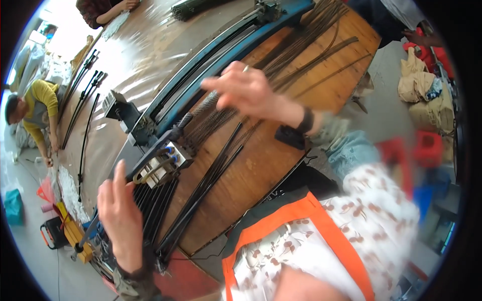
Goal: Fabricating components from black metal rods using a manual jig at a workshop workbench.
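My left hand is raised with its index finger stretched out, beside a metal clamp unit with blue hose fittings at the end of the machine. I see nothing held in it. Farther right, my right hand hangs over a long blue rail, its index finger pointing left and the others partly bent. No object shows in its fingers. Coiled dark metal springs lie just below the right hand. Thin black rods rest on the wooden table between my hands.
Bundled thin rods lie at the table's far end. More black rods rest on a plastic-covered table at left, where a person in yellow bends over. Floral cloth with orange trim fills the lower right. Red crates stand beyond.
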A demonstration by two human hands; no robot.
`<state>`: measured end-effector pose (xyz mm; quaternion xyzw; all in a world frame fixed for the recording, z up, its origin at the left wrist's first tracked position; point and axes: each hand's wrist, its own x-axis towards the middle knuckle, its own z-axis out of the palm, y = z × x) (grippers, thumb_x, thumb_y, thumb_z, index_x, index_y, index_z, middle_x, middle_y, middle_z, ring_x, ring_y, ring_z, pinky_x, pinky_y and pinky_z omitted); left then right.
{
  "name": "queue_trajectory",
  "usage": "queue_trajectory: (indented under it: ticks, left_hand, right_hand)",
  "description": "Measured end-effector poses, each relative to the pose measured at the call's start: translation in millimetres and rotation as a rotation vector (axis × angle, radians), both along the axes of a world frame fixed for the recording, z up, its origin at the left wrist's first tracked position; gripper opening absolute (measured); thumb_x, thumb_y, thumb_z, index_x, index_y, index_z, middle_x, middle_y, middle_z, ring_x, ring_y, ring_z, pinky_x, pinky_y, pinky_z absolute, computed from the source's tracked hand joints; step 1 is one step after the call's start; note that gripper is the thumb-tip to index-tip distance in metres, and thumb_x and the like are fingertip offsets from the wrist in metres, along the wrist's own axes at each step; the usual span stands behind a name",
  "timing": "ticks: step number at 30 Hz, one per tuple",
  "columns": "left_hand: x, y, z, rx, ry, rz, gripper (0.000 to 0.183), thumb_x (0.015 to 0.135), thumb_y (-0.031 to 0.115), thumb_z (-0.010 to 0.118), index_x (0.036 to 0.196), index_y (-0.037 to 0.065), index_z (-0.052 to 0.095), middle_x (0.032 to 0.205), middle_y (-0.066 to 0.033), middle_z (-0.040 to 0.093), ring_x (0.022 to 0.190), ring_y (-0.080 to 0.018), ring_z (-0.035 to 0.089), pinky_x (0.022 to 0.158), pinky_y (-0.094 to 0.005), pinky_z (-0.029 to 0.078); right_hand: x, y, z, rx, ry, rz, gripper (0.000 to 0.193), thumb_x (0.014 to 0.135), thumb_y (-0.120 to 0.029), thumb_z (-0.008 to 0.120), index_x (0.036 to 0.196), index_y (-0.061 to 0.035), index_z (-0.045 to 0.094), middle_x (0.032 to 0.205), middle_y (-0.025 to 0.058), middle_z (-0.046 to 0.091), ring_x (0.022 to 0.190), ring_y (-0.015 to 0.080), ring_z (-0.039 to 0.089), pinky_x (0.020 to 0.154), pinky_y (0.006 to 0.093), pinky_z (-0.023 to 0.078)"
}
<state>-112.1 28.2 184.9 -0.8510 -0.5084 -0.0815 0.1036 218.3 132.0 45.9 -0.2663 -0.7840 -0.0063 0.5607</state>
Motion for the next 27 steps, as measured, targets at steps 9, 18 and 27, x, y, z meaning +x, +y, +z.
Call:
queue_trajectory:
  ticks: [9, 18, 27]
  left_hand:
    - [-51, 14, 7, 0.188, -0.198, 0.245, 0.028, 0.094, 0.002, 0.058, 0.122, 0.002, 0.06, 0.087, -0.0155, 0.064, 0.083, -0.0328, 0.063, 0.077, -0.0391, 0.05]
    - [-121, 7, 55, 0.474, -0.3, 0.357, 0.021, 0.097, 0.011, 0.064, 0.113, -0.004, 0.068, 0.092, -0.0167, 0.071, 0.08, -0.0177, 0.066, 0.075, -0.0292, 0.052]
    - [-177, -59, 24, 0.254, -0.356, 0.556, 0.023, 0.097, 0.01, 0.064, 0.114, -0.005, 0.067, 0.09, -0.0171, 0.069, 0.073, -0.0192, 0.062, 0.068, -0.0301, 0.05]
  right_hand:
    - [6, 32, -6, 0.193, -0.117, -0.26, 0.021, 0.096, -0.012, 0.063, 0.114, -0.0076, 0.071, 0.078, 0.0031, 0.06, 0.061, 0.0185, 0.053, 0.057, 0.0332, 0.047]
    - [-109, 65, 44, -0.69, -0.022, 0.446, 0.013, 0.093, -0.009, 0.066, 0.103, -0.0016, 0.07, 0.084, 0.0064, 0.071, 0.079, 0.01, 0.066, 0.072, 0.025, 0.053]
    - [-200, 92, 56, -0.449, -0.183, 0.662, 0.01, 0.086, -0.017, 0.074, 0.092, -0.0086, 0.074, 0.075, 0.0057, 0.07, 0.063, 0.0196, 0.062, 0.071, 0.0308, 0.049]
